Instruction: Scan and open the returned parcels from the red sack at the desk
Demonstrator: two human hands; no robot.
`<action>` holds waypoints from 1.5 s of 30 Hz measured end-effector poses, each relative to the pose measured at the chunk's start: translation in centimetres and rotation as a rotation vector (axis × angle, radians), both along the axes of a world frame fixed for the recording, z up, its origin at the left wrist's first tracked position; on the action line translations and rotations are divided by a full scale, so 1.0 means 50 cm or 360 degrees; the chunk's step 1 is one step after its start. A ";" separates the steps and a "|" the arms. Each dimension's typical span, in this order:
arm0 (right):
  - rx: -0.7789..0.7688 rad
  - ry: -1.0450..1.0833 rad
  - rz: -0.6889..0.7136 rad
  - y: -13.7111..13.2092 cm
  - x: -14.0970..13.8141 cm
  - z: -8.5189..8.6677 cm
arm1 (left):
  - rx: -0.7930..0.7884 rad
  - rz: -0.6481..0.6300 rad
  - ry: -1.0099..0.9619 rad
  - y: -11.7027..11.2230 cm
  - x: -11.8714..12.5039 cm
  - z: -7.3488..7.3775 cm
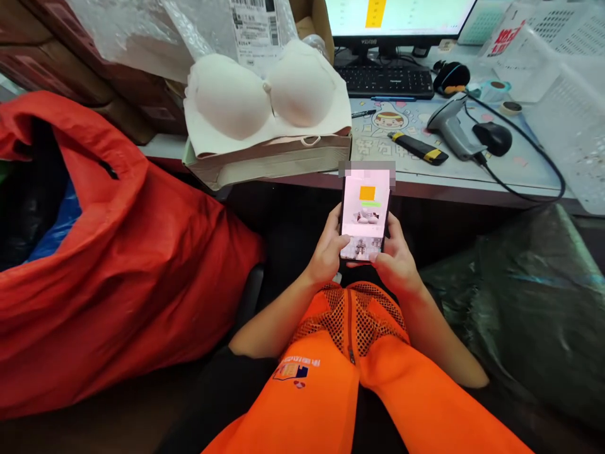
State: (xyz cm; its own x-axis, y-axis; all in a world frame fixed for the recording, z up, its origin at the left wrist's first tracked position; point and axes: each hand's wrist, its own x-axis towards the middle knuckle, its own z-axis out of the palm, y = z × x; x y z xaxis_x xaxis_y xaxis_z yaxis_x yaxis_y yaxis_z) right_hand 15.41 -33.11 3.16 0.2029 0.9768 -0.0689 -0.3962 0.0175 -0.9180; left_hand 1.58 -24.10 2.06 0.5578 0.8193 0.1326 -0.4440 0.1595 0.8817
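Note:
A smartphone [365,211] with a lit pink screen is held upright in front of my lap, just below the desk edge. My left hand [327,251] wraps its left side, thumb resting on the lower screen. My right hand [396,258] grips the right side, thumb near the bottom of the screen. Below the hands is my orange mesh vest [350,353]. On the desk above lies a pale pink bra [265,98] on top of a flat stack of beige packets [269,161].
A large red sack [118,265] stands open at left; a dark green bag [529,296] sits at right. The desk [449,180] carries a keyboard [385,82], monitor [397,19], barcode scanner [451,129], mouse [492,137], utility knife [418,148] and white baskets [567,94].

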 end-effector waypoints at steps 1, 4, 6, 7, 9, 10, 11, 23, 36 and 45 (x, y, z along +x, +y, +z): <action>0.0010 -0.0027 0.0004 -0.005 -0.006 0.001 | -0.0003 -0.0025 -0.0001 -0.007 -0.010 0.001; 0.0006 -0.0117 -0.0015 -0.013 -0.022 0.005 | -0.0039 -0.0092 0.0015 -0.021 -0.030 0.007; -0.0016 -0.0158 -0.0051 -0.011 -0.030 0.009 | -0.0055 -0.0118 0.0021 -0.026 -0.038 0.013; -0.0027 -0.0166 -0.0071 -0.009 -0.033 0.010 | -0.0054 -0.0129 0.0031 -0.028 -0.040 0.016; -0.0047 -0.0166 -0.0112 -0.005 -0.035 0.012 | -0.0040 -0.0137 0.0079 -0.031 -0.042 0.020; -0.0054 -0.0161 -0.0129 -0.003 -0.035 0.012 | -0.0028 -0.0135 0.0113 -0.033 -0.042 0.021; -0.0057 -0.0151 -0.0138 -0.001 -0.035 0.011 | -0.0011 -0.0126 0.0147 -0.033 -0.042 0.021; 0.0143 0.0073 0.0064 -0.004 -0.025 -0.007 | 0.0173 -0.0048 0.0062 -0.015 -0.029 -0.008; 0.0129 -0.0053 -0.0003 -0.010 -0.022 -0.012 | 0.0002 -0.0049 0.0314 -0.036 -0.039 0.019; 0.0173 0.0033 0.0072 -0.012 -0.028 -0.009 | 0.0169 0.0040 0.0068 -0.018 -0.030 0.001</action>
State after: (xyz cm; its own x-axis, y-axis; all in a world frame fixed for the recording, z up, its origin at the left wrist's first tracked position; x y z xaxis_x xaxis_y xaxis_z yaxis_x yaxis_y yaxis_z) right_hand 14.03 -33.72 2.73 0.1579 0.9869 0.0340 -0.4175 0.0980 -0.9034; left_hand 0.06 -24.99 2.10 0.5444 0.8156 0.1963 -0.4086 0.0534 0.9112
